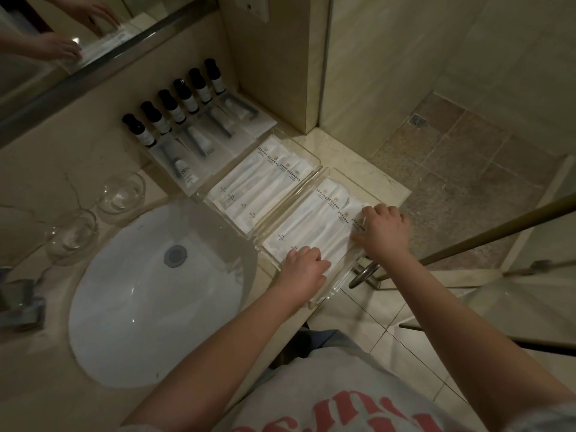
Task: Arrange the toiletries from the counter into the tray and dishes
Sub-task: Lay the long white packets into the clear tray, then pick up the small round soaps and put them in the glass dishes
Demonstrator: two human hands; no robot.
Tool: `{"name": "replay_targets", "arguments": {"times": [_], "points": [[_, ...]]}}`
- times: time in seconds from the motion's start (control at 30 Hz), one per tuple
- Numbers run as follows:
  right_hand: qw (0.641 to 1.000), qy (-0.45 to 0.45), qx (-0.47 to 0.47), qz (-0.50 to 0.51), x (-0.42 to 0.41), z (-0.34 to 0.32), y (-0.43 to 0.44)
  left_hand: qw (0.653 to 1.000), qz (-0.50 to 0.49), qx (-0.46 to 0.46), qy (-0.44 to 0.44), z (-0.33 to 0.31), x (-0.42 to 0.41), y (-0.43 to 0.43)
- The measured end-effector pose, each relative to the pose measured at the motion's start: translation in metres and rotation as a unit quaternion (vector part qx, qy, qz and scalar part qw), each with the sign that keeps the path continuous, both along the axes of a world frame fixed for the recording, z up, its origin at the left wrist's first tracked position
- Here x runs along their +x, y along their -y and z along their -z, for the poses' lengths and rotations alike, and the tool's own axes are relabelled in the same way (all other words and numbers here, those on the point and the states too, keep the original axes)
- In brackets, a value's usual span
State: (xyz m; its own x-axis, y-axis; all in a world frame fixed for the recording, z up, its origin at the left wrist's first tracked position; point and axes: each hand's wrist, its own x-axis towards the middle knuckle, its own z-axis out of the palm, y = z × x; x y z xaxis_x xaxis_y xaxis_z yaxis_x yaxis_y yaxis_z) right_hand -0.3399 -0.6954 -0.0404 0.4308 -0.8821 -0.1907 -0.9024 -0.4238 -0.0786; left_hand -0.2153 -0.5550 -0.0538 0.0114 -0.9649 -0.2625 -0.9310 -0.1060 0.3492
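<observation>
Two clear acrylic trays lie side by side on the beige counter. The near tray holds several white toiletry packets. My left hand rests with curled fingers on the packets' near ends. My right hand has its fingers curled down on the rightmost packet at the tray's right side. The far tray also holds several white packets. Behind it, a row of dark bottles stands in a clear holder with small tubes in front.
A white oval sink lies left of the trays. Two glass dishes sit at its far left rim. A mirror runs along the back. The counter edge drops to a tiled floor on the right.
</observation>
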Motion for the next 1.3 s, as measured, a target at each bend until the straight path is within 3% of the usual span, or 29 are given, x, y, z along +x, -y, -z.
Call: {"name": "replay_targets", "arguments": {"times": [0.17,0.3,0.53,0.77,0.9,1.3], "points": [[0.998,0.044,-0.006,-0.039,0.0,-0.005,-0.003,0.998,-0.055,-0.024,-0.005,-0.004,0.009,-0.003],[0.996,0.023,-0.001,-0.087,0.002,-0.002,-0.006,0.998,-0.059,-0.01,-0.003,-0.004,0.01,-0.008],[0.997,0.034,0.009,-0.068,0.005,-0.01,-0.014,0.998,-0.059,-0.007,-0.004,-0.009,0.01,-0.013],[0.987,0.074,0.017,-0.141,0.041,-0.034,-0.035,0.987,-0.143,-0.065,0.027,-0.028,0.042,-0.03],[0.973,0.116,0.006,-0.199,0.082,-0.051,-0.068,0.966,-0.225,-0.102,0.075,-0.049,0.079,-0.066],[0.884,0.12,0.068,-0.447,0.21,-0.056,-0.229,0.862,-0.498,-0.026,0.09,-0.06,0.159,-0.273]]}}
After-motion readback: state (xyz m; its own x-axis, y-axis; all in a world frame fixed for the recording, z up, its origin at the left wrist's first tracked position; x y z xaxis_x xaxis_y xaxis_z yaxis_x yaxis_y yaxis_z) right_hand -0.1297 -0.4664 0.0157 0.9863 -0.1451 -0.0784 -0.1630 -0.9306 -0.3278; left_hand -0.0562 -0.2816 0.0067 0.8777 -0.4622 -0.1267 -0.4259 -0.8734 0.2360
